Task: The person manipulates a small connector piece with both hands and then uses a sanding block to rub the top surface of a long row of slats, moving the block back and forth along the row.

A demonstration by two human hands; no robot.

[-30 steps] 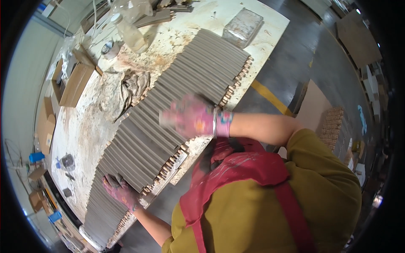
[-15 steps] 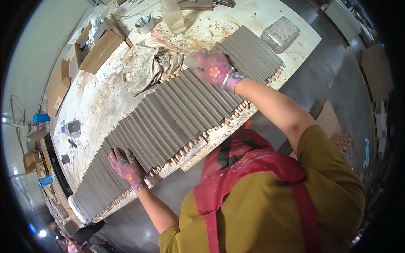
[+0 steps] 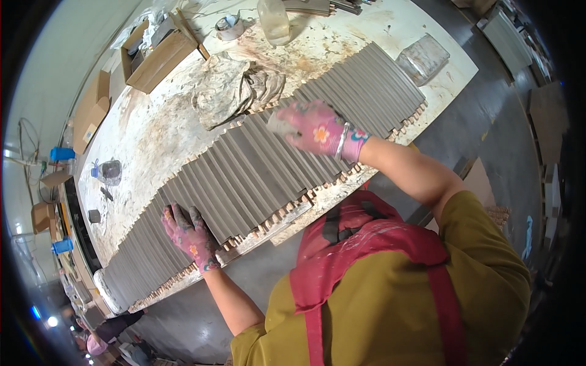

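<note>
A long row of slim grey sticks (image 3: pixel 238 171) with bare wood-coloured ends lies side by side across the table. My left hand (image 3: pixel 189 235), in a pink flowered glove with grey-stained fingers, rests flat on the left part of the row with its fingers stretched out. Over the right-middle part of the row is my right hand (image 3: pixel 314 129), gloved alike and slightly blurred. Its fingers reach out to the left over the sticks, with nothing visible held in them. The far ends of some sticks lie close to a crumpled, stained cloth (image 3: pixel 223 91).
The stained white table (image 3: pixel 143 149) has its near edge just below the sticks. A clear block-shaped container (image 3: pixel 422 59) sits at far right. A cloudy bottle (image 3: pixel 273 23), a tape roll (image 3: pixel 229 28) and an open cardboard box (image 3: pixel 160 61) stand at the back.
My right hand has come slightly nearer to me along the row. The view has shifted a little, while my left hand stays on the same part of the sticks.
</note>
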